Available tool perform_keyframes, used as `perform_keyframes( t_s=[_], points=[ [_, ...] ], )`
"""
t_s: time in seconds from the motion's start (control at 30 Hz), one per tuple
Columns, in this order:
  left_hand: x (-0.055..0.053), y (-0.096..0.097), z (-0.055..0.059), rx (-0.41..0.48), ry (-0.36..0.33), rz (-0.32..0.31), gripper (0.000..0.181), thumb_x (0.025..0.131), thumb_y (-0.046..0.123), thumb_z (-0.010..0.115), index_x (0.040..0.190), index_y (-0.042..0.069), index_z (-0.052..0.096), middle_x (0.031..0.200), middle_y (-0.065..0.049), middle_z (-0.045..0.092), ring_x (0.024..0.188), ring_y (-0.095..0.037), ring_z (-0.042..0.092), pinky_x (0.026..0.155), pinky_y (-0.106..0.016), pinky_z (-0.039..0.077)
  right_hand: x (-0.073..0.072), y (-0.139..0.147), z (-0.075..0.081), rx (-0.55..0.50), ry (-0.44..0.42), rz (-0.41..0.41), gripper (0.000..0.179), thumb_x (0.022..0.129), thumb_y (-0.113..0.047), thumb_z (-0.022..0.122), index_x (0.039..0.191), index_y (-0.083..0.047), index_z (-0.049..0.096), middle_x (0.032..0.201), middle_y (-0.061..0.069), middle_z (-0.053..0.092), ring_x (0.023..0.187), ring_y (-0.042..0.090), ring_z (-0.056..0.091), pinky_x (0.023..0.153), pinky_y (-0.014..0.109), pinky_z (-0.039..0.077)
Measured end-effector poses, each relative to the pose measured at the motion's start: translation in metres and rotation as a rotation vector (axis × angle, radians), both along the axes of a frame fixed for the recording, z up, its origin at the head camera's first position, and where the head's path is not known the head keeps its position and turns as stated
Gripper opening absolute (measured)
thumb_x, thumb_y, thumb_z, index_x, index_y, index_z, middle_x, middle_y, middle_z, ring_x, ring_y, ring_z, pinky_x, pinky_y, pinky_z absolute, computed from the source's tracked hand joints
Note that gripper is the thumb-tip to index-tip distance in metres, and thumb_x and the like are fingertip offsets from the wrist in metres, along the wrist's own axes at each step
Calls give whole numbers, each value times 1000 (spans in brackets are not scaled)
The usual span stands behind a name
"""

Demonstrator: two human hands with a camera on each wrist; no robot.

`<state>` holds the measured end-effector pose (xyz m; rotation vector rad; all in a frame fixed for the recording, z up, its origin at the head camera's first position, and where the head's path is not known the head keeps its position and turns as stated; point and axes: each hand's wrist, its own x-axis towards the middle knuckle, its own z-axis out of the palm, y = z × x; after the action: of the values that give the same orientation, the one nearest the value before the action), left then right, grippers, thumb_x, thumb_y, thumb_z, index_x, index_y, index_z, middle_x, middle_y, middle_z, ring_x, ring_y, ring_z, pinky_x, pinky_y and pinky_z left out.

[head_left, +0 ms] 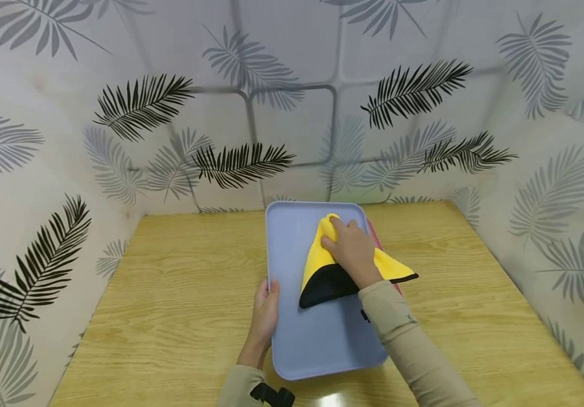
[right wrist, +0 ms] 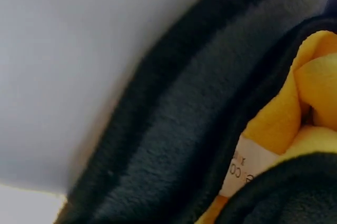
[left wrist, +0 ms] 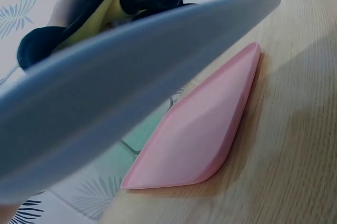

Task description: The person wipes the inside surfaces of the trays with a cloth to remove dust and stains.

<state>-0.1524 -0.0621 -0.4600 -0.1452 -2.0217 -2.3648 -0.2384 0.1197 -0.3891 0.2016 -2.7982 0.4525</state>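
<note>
My left hand (head_left: 265, 314) grips the left edge of a blue-grey rectangular tray (head_left: 317, 347), its thumb over the rim. In the left wrist view the tray (left wrist: 137, 77) is raised and tilted above the table. On its inner surface, my right hand (head_left: 354, 249) holds a bunched yellow and dark grey cleaning cloth (head_left: 317, 254), fingers toward the far end. One yellow corner of the cloth hangs past the tray's right edge. Close up in the right wrist view, the cloth (right wrist: 179, 119) shows dark edging, yellow folds and a white label (right wrist: 246, 163).
A pink tray (left wrist: 200, 124) lies on the wooden table (head_left: 185, 294), mostly hidden under the blue-grey one in the head view. Leaf-patterned curtains (head_left: 292, 124) surround the table at the back and sides.
</note>
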Motion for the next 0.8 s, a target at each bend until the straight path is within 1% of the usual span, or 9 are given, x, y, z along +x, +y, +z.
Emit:
perform_keyframes(
  t_s=[0.13,0.23,0.37,0.53,0.63,0.73,0.8],
  points=[
    [0,-2,0,8,-7,16,49,99,32,28,132,-4,32,124,-23,44,113,-32,43,90,-44,36,-1,10,-2,-4,-51,-35,46,83,-34,52,122,-10,53,91,21,55,69,30,51,53,42,44],
    [-1,-3,-1,16,-10,29,48,99,30,28,132,-5,32,122,-23,45,111,-32,45,88,-42,38,-3,17,-4,-16,-94,-58,47,83,-34,51,124,-9,52,103,21,55,77,32,54,59,47,45],
    [-2,-5,-1,22,-18,39,47,99,28,28,133,-5,31,121,-22,45,109,-30,46,87,-37,39,-6,26,-7,-21,-115,-74,47,84,-32,49,124,-7,50,115,21,52,80,36,55,62,50,44],
    [-2,-6,0,5,-19,42,47,99,28,29,133,-5,32,119,-21,47,106,-28,48,83,-33,40,-6,34,-9,-26,-110,-96,44,84,-30,51,122,-7,52,113,22,53,83,38,55,64,51,44],
    [-2,-7,0,9,-17,27,48,99,30,29,133,-4,32,117,-20,47,104,-26,48,82,-32,40,-4,35,-9,-21,-110,-102,44,84,-31,51,122,-7,52,110,24,53,80,39,55,64,50,44],
    [-2,-7,0,22,-13,10,50,98,32,28,133,-4,31,116,-20,48,102,-25,49,81,-32,41,-3,33,-9,-18,-91,-87,45,84,-31,51,122,-7,52,107,25,53,78,38,54,62,50,44],
    [-2,-7,1,32,-9,0,50,98,33,28,134,-3,30,117,-20,47,104,-26,49,82,-33,41,-2,31,-8,-22,-74,-72,46,85,-32,50,123,-7,52,108,24,54,78,36,54,61,49,44]
  ],
)
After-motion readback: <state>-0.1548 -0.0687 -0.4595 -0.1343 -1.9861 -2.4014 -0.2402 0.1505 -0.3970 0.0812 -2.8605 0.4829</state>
